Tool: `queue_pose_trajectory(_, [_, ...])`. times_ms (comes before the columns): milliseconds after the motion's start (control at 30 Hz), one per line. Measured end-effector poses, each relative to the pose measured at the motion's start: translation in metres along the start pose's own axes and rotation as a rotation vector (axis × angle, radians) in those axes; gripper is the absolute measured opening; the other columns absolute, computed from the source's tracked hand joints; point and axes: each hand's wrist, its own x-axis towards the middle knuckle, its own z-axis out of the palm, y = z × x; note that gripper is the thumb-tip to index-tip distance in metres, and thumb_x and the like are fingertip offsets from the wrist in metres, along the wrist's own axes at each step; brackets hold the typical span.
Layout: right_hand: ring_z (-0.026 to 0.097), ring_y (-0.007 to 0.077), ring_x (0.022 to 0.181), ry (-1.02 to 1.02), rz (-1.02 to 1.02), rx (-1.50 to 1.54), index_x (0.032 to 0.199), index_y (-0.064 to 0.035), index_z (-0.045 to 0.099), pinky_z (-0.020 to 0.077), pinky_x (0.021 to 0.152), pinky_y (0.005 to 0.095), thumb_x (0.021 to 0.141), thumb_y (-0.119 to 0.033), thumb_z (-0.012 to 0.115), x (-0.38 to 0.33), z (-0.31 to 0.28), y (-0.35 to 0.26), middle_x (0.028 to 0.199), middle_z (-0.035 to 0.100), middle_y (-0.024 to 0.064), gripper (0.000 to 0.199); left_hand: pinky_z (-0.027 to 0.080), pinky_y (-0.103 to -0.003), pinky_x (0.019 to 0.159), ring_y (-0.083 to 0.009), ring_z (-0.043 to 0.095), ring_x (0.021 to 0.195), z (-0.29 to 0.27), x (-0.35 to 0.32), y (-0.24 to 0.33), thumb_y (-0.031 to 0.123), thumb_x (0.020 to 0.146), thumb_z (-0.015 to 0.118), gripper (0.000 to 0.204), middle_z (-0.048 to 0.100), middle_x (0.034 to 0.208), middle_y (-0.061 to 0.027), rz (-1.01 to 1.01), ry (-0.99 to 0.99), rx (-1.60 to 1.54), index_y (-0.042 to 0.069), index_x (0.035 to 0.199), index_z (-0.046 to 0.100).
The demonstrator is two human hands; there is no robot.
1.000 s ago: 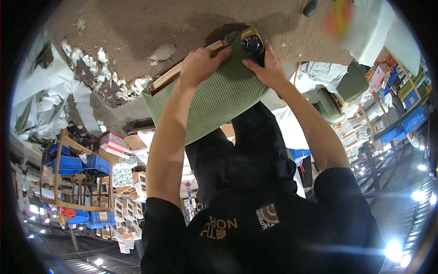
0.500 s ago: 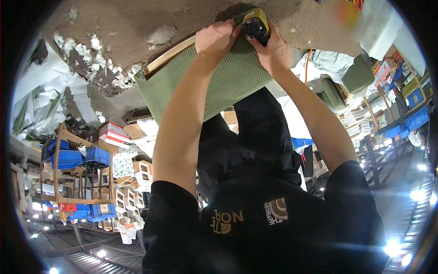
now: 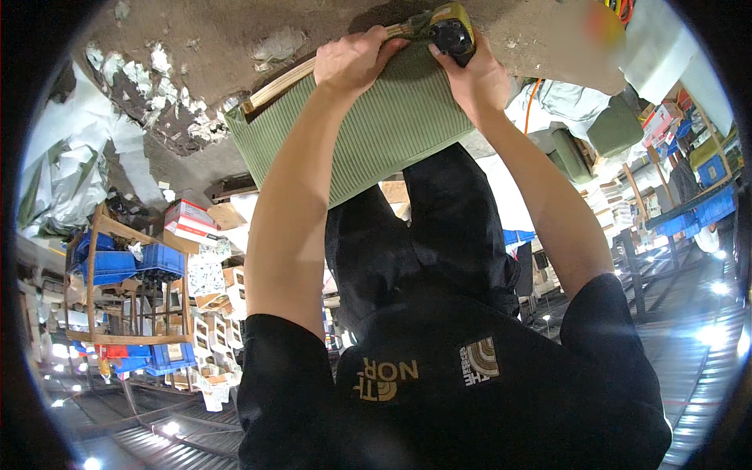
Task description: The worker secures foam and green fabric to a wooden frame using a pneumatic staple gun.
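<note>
My left hand (image 3: 356, 59) clamped the green ribbed cushion (image 3: 376, 129) w/ wood frame edge (image 3: 278, 82) to steady it, right hand (image 3: 470, 74) gripped the black-yellow power tool (image 3: 450, 31) at its top corner.

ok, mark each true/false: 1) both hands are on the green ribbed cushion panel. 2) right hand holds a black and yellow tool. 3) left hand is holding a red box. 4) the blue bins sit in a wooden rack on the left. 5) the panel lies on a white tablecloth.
1) True: left hand and right hand are both at the far edge of the green ribbed panel.
2) True: it grips the black and yellow tool.
3) False: it rests on the panel's wooden frame edge.
4) True: blue bins in the wooden rack.
5) False: it lies on the brown, dirty floor.
</note>
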Motion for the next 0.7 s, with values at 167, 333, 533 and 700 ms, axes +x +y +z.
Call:
queue_pose_trajectory(167, [0.066, 0.0391, 0.098, -0.15, -0.144, 0.051, 0.135, -0.0109, 0.047, 0.0525, 0.083, 0.0465, 0.081, -0.054, 0.068, 0.012, -0.013, 0.025, 0.102, 0.069, 0.0209, 0.072, 0.055, -0.048, 0.065, -0.0367, 0.068, 0.076, 0.003, 0.004, 0.007, 0.058, 0.092, 0.049, 0.044, 0.069, 0.078, -0.0157, -0.014, 0.025, 0.017, 0.017, 0.094, 0.064])
queue_pose_trajectory(333, [0.07, 0.0332, 0.082, -0.188, -0.301, -0.12, 0.121, -0.0071, 0.059, 0.0552, 0.07, 0.0386, 0.085, -0.052, 0.065, 0.005, -0.084, -0.008, 0.091, 0.07, 0.0185, 0.057, 0.056, -0.044, 0.064, -0.032, 0.069, 0.077, 0.002, 0.002, 0.003, 0.062, 0.091, 0.044, 0.05, 0.07, 0.08, -0.0115, -0.072, -0.072, 0.037, 0.017, 0.097, 0.065])
queue_pose_trajectory(533, [0.057, 0.012, 0.053, -0.526, 0.238, 0.299, 0.084, -0.0002, 0.062, 0.0457, 0.049, 0.0267, 0.084, -0.047, 0.07, -0.01, -0.111, -0.051, 0.061, 0.056, 0.0027, 0.047, 0.056, -0.043, 0.066, -0.0307, 0.07, 0.08, 0.0, 0.0, 0.007, 0.058, 0.094, 0.043, 0.047, 0.071, 0.081, -0.011, -0.098, -0.076, 0.045, 0.017, 0.101, 0.065])
queue_pose_trajectory(700, [0.053, 0.0119, 0.049, -0.501, 0.328, 0.359, 0.089, -0.0052, 0.061, 0.0442, 0.046, 0.0275, 0.085, -0.044, 0.068, -0.011, -0.089, -0.054, 0.062, 0.054, 0.0015, 0.04, 0.055, -0.044, 0.075, -0.0293, 0.069, 0.092, -0.007, 0.003, 0.012, 0.054, 0.095, 0.043, 0.044, 0.07, 0.096, -0.0109, -0.153, -0.189, -0.069, 0.017, 0.106, 0.065])
